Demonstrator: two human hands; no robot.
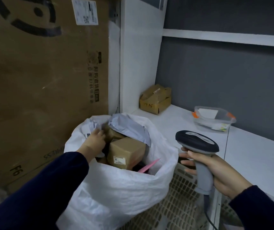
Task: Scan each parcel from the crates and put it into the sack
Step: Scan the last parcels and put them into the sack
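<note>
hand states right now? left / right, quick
Left hand: in the sack mouth, fingers against a pale mailer; grip cannot be told.
Right hand: closed round the scanner handle.

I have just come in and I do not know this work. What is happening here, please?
A person is filling a white sack. The left hand reaches into its mouth, touching a pale mailer bag beside a cardboard box; whether it grips is unclear. The right hand holds a grey scanner beside the sack.
</note>
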